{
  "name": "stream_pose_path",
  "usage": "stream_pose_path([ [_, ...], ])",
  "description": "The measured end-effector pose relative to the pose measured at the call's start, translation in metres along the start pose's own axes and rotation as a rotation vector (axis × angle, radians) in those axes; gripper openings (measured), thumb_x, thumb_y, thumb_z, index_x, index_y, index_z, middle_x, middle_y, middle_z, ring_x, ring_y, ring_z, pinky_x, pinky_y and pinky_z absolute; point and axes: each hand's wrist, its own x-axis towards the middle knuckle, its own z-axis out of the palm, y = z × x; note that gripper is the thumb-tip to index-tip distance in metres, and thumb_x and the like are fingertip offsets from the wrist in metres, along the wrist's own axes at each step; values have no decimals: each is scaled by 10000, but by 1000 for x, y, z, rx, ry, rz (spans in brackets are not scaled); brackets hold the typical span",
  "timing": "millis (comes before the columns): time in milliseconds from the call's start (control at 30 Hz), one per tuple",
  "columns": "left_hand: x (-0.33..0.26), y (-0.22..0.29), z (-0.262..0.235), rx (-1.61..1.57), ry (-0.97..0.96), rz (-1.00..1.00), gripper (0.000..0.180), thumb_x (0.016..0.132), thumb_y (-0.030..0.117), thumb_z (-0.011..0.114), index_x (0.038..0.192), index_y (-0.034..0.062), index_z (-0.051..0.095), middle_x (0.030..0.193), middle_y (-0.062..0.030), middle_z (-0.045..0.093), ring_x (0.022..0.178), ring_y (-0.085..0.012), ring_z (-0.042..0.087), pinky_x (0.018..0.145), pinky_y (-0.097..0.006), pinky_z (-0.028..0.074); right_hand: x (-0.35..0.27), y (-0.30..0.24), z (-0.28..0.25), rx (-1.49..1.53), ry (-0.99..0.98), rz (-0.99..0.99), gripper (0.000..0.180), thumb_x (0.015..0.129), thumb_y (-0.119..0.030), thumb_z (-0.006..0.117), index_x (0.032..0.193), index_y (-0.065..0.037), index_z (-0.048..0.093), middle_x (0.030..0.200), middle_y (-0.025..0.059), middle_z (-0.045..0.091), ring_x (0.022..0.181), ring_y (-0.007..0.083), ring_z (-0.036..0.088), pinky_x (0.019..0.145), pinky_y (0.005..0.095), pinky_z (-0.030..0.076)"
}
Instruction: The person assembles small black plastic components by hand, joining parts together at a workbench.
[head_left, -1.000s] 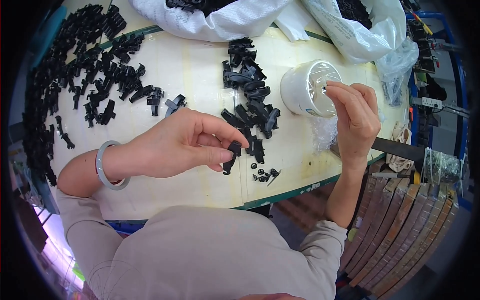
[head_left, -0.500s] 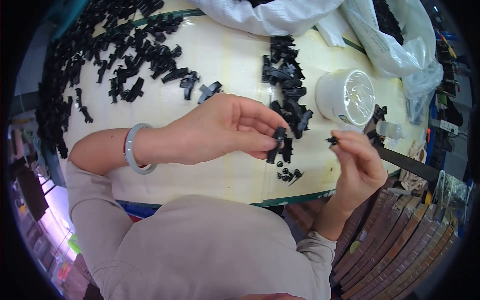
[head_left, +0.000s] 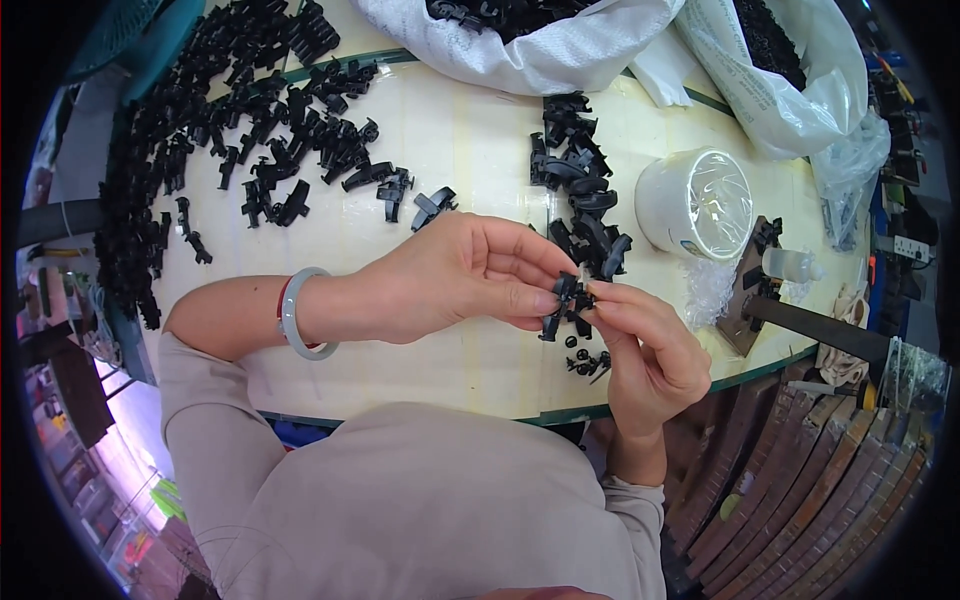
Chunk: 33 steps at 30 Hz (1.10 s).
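Between the thumb and fingers of my left hand (head_left: 450,275) is a black plastic part (head_left: 556,318), held upright above the table. My right hand (head_left: 655,345) pinches a small black piece (head_left: 582,298) against the upper right side of that part; whether the two are joined I cannot tell. Just below both hands lie several tiny black round pieces (head_left: 588,362) on the pale tabletop. Beyond my fingers runs a column of black plastic parts (head_left: 585,200). A single curved part (head_left: 434,207) lies just past my left hand.
A large heap of black parts (head_left: 240,110) covers the table's far left. A white sack (head_left: 560,55) and a clear bag (head_left: 790,110) hold more at the back. To the right stand a white tub (head_left: 690,205), a small bottle (head_left: 790,264) and a dark metal bar (head_left: 815,327).
My right hand has moved left with its small black piece, bringing it up to the part in my left hand. The whole view has shifted slightly.
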Motion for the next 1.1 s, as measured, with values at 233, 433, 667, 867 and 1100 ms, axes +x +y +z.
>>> stream_pose_path([
  [233,0,0,1,31,5,10,242,843,24,587,1077,-27,550,988,-96,626,874,-140,619,777,-268,525,2,-1,2,-3,-17,10,204,645,121,648,832,40,640,826,152,664,735,234,650,661,275,521],
  [433,-3,-3,1,121,33,81,229,832,1,593,1057,-35,566,961,-102,634,831,-134,628,744,-251,533,4,0,0,-113,-84,-129,215,625,117,648,825,41,648,823,152,664,736,252,650,660,288,523],
  [667,0,-4,1,170,37,104,216,825,-16,593,1040,-39,582,952,-106,637,816,-131,629,726,-248,537,5,6,2,-50,-57,-64,208,641,99,671,839,40,647,826,148,665,763,255,655,678,300,525],
  [867,-6,25,-9,490,227,144,246,813,-29,592,1059,-36,578,875,-43,611,807,-100,620,726,-197,498,5,0,-35,-173,257,115,294,614,55,735,891,30,639,946,151,642,858,217,624,738,283,504],
  [1100,-7,38,-26,1113,434,123,197,823,-21,572,1017,-40,597,857,-44,635,741,-68,593,660,-185,483,-31,-1,-58,-393,-267,162,240,594,51,711,815,-4,637,809,96,592,704,255,546,603,308,439],
])
